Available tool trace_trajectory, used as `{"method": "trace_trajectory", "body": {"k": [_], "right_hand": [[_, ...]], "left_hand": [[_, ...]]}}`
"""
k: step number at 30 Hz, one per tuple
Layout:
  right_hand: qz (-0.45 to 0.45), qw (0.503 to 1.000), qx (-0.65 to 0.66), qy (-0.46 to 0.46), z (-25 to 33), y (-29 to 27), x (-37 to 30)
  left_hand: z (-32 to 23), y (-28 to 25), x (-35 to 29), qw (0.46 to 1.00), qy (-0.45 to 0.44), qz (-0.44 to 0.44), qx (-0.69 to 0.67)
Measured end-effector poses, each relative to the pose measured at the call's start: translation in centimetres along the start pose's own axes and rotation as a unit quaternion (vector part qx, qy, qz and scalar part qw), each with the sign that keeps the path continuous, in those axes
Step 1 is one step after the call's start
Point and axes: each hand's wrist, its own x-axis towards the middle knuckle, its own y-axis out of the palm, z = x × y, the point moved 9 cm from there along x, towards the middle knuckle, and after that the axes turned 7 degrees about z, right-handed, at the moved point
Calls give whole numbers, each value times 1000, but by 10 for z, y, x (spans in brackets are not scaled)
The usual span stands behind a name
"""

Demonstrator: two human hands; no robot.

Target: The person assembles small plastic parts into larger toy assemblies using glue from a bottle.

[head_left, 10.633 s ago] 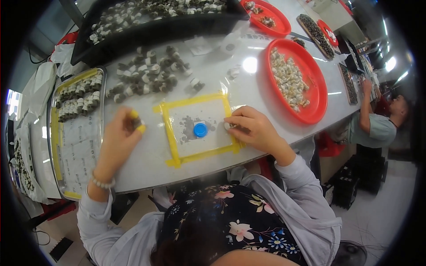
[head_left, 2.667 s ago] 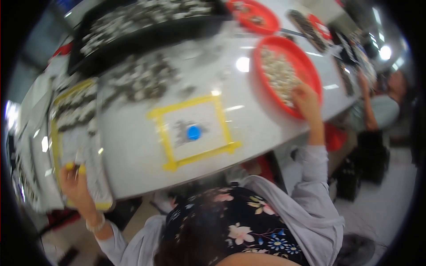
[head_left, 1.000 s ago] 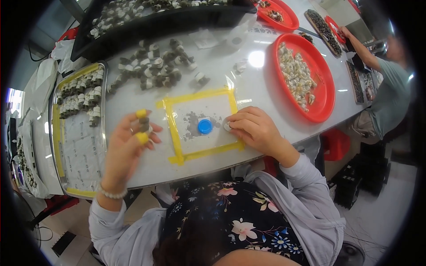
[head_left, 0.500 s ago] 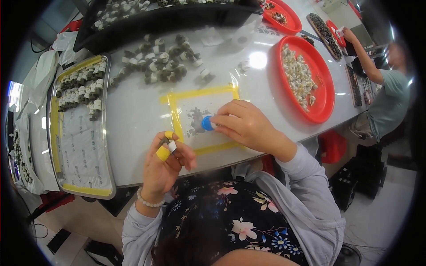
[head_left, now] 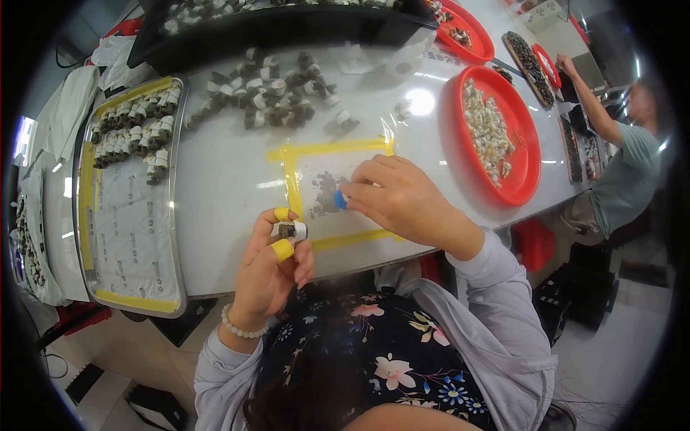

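Observation:
My left hand, with yellow tape on the thumb and a finger, pinches a small grey plug with a white band. To its right, my right hand closes its fingers on a small blue cap-like piece; the fingers hide part of it. That piece is down at the table, at the edge of a dark grey smear inside a yellow tape frame. More grey-and-white plugs lie loosely heaped beyond the frame, one of them apart from the others.
A metal tray with rows of plugs stands at the left. Across the back is a black bin of plugs. A red dish of small pale pieces sits at the right; beyond it a person reaches toward another red dish.
My left hand has turned the plug so that its white band points right. The blue piece has shifted very slightly in my right fingers' grip. The co-worker's hand has moved a little.

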Motion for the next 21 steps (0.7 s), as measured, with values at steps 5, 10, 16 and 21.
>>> {"method": "trace_trajectory", "body": {"k": [5,10,16,21], "right_hand": [[-20,1000,-1,9,-1,-4,-3],[-47,999,13,12,-1,-9,-3],[-42,999,22,21,-3,-9,-3],[-56,998,32,26,-4,-11,-5]], "left_hand": [[4,0,0,995,-33,18,-87],[6,1,2,997,-25,28,-74],[7,-5,2,1000,14,11,-5],[5,-7,4,997,51,25,53]]}}
